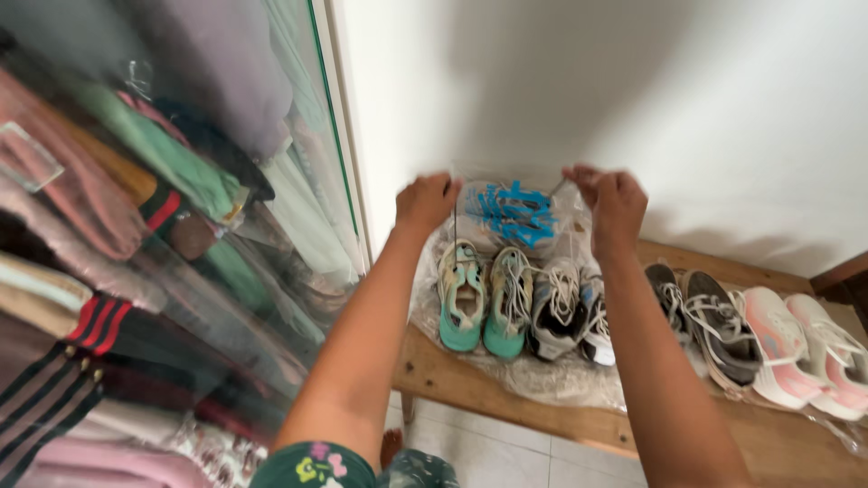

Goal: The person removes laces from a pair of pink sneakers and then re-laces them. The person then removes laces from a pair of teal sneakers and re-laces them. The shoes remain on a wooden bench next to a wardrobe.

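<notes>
My left hand (425,202) and my right hand (613,201) each pinch an upper corner of a clear plastic bag (513,217) and hold it up against the white wall. Blue clothes hangers or clips (512,213) show through the bag. Below the bag, a pair of teal sneakers (484,303) and a pair of grey and white sneakers (570,312) stand on the wooden bench (470,380), on a sheet of clear plastic.
Further right on the bench stand dark sneakers (710,325) and pink and white sneakers (805,352). At the left, hung clothes (136,253) fill a rack behind a clear cover. White floor tiles (488,452) lie below the bench.
</notes>
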